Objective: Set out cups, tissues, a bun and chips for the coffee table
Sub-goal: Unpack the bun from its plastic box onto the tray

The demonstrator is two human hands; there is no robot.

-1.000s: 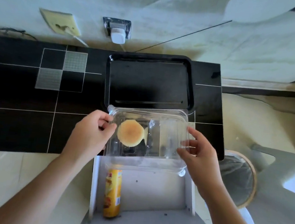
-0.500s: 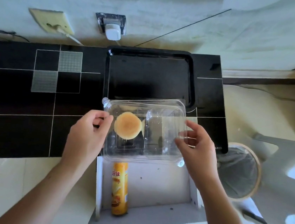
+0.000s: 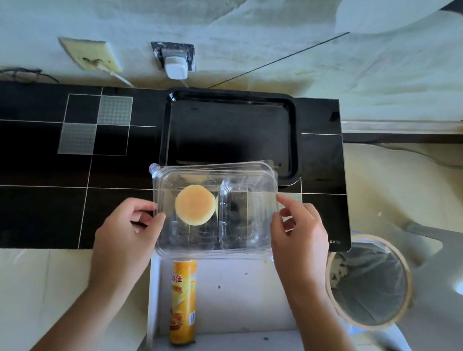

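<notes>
Both hands (image 3: 129, 230) (image 3: 300, 235) forward — fingers (image 3: 285, 203) curled

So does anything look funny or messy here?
A little. The chips can lies on its side in the white drawer, not standing. The clear box sits crooked, overhanging the table edge. Nothing spilled.

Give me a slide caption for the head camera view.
Both hands, left hand and right hand, hold a clear plastic clamshell box with one round golden bun.
</notes>
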